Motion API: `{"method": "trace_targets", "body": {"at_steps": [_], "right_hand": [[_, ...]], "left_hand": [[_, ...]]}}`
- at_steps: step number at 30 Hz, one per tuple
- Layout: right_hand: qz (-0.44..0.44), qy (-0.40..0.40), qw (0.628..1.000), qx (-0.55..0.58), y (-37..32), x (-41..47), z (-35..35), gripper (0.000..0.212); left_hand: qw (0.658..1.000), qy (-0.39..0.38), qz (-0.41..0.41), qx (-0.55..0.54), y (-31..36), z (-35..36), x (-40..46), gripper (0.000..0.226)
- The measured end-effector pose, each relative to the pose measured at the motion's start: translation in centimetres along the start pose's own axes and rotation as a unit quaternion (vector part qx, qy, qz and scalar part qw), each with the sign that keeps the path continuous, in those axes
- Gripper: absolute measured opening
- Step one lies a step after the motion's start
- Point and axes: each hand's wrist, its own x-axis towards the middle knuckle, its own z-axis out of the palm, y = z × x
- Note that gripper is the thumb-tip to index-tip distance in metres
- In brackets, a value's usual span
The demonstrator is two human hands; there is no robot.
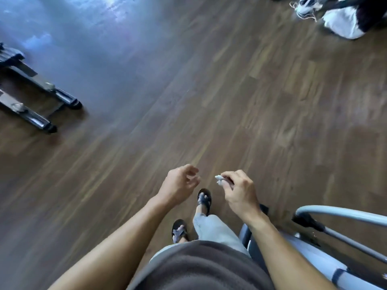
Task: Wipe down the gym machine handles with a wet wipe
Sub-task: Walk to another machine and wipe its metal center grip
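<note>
While the person stands on the wood floor [209, 91] with both arms out in front, the wipe [219, 179] sits balled small in the right hand [240, 195], whose fingers [228, 186] are pressed together around it so only a pale tip pokes out at 9 o'clock. The left hand [180, 185] is empty, its fingers loosely curled and slightly spread, just beside the right but not touching it. A grey bar [345, 214] of a machine curves in at 4 o'clock from the hands, near the right forearm; a second machine [35, 99] lies well apart at 10 o'clock. No handle is under either hand, so wiping is not under way here. The main risk, as I judge it, is the wipe itself: bunched this tight it offers little surface, and rubbing a handle with a wad would leave strips untouched. Opening it needs both hands, and a loose pinch during that could drop it to the floor, dirtying it. The picture is smeared by motion, so I cannot tell how damp the wipe is; a dry one would clean poorly. Shoes and a bag [343, 21] at 1 o'clock are a trip hazard if the person heads that way.
</note>
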Motion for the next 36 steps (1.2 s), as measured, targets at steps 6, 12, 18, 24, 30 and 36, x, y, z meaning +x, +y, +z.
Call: {"method": "trace_targets", "body": {"at_steps": [6, 12, 18, 24, 30, 36], "right_hand": [[0.022, 0.038, 0.999, 0.018, 2.2, 12.2, -0.1, 0.014], [-0.001, 0.035, 0.999, 0.022, 3.5, 25.3, -3.0, 0.009], [0.048, 0.094, 0.994, 0.036, 6.5, 35.5, -7.3, 0.014], [0.148, 0.171, 0.974, 0.013, 11.4, 44.7, -11.2, 0.015], [0.233, 0.257, 0.937, 0.036, 15.3, 51.8, -16.7, 0.012], [0.313, 0.319, 0.894, 0.032, 20.6, 57.0, -21.7, 0.019]], "left_hand": [[0.998, -0.043, -0.007, 0.040, 2.9, -1.3, 11.7, 0.023], [0.998, -0.024, 0.007, 0.058, 9.3, -3.8, 24.2, 0.023], [0.996, -0.066, 0.029, 0.055, 16.3, -3.2, 36.4, 0.022], [0.979, -0.157, 0.091, 0.087, 22.9, -0.9, 50.1, 0.023], [0.937, -0.247, 0.192, 0.153, 33.3, 2.4, 62.6, 0.022], [0.893, -0.303, 0.274, 0.191, 43.1, 7.7, 70.1, 0.024]]}}
